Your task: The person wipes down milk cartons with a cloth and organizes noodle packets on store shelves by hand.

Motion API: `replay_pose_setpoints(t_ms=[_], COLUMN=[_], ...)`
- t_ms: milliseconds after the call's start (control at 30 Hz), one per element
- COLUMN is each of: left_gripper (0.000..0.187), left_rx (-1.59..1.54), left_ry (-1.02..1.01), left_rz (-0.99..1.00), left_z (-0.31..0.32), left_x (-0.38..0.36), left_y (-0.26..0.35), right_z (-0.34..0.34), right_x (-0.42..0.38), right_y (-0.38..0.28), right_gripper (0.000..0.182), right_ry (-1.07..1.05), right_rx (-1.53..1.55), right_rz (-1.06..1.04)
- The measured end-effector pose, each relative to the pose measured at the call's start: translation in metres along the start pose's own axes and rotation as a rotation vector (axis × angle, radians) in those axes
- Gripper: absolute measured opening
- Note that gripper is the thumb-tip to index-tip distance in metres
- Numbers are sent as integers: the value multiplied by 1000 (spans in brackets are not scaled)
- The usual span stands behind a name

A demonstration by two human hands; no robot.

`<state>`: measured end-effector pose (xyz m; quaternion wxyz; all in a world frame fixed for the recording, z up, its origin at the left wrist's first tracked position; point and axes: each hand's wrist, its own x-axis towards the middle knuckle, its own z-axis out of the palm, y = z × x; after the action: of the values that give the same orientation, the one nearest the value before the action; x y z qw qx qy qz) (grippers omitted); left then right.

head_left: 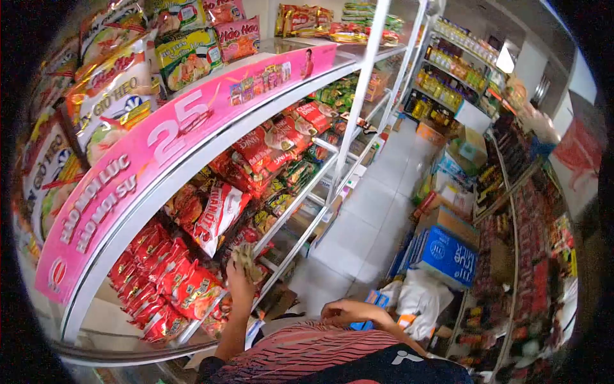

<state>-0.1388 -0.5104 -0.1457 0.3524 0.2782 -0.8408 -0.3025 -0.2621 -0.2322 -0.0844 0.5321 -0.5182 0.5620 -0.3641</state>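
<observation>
A crumpled greenish-beige cloth (245, 261) is in my left hand (239, 281), whose fingers are closed round it. That hand is at the edge of the lower shelf, close to red noodle packets (185, 285) and a red-and-white packet (220, 214). My right hand (342, 311) is in front of my striped shirt (300, 352), its fingers curled inward. Whether anything is inside those fingers is hidden. Just past the right wrist, a blue-and-white package (377, 299) shows.
A pink banner (185, 134) runs along the upper shelf, below more noodle packets (188, 57). White metal posts (358, 96) rise beside the shelf. Across the tiled aisle (364, 224) are a blue carton (443, 255), a white sack (422, 304) and stocked racks (531, 275).
</observation>
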Motion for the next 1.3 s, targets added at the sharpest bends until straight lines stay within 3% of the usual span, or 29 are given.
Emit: replay_pose_setpoints(t_ms=[67,133,200,233,267,300,400,467,500,633,700,767,800,867,933,1000,1067,1133,1167,1200,1233,1267,1300], left_gripper=[52,52,53,52,51,34,35,51,43,38,33,28,25,23,26,27,28,29,45,48,42,36,35], left_rx=[349,384,-75,-417,-754,-484,-555,659,634,793,797,690,584,485,747,766,800,878,849,826,852,877,880], left_ry=[-63,-39,-61,-9,118,310,574,163,203,309,458,486,473,234,267,295,323,495,583,720,791,856,886], left_rz=[78,39,-248,-453,-650,-522,-654,-237,-280,-466,-503,-498,-455,-275,-58,-158,-371,-520,-675,-682,-688,-692,-688], left_z=[5,8,-5,11,27,20,-5,-2,10,57,82,109,124,149,194,191,172,138,125,117,114,113,119], left_x=[5,16,25,13,1,2,20,16,23,35,59,88,104,140,145,142,124,91,75,58,50,46,49], left_y=[15,20,48,3,-42,-28,4,11,23,33,46,61,69,103,93,84,75,65,76,67,61,57,55], right_z=[-30,-62,-83,-95,-113,-128,-181,-223,-245,-345,-406,-468,-503,-562,-615,-656,-659,-690,-697,-687,-733,-783,-776], right_x=[9,24,40,49,61,68,86,96,95,91,88,87,90,101,121,147,155,178,189,196,217,238,244], right_y=[3,7,29,11,25,21,24,41,44,65,94,106,115,133,152,161,134,165,174,170,204,243,238], right_gripper=[24,23,21,19,17,17,16,17,19,13,10,9,9,10,15,21,29,38,42,50,44,38,38], right_ry=[140,140,295,315,269,236,200,241,278,534,684,882,974,1154,1223,1308,1173,1232,1266,1420,1281,1011,1000], right_rx=[-126,-79,-176,-213,-234,-225,-193,-200,-42,-116,121,-32,-275,-575,-572,-994,-1237,-1299,-1260,-1247,-923,-538,-533], right_rz=[71,47,29,72,-75,-50,-63,-65,-7,-38,-87,-104,-159,-175,-118,-239,126,113,48,464,-45,-441,-448])
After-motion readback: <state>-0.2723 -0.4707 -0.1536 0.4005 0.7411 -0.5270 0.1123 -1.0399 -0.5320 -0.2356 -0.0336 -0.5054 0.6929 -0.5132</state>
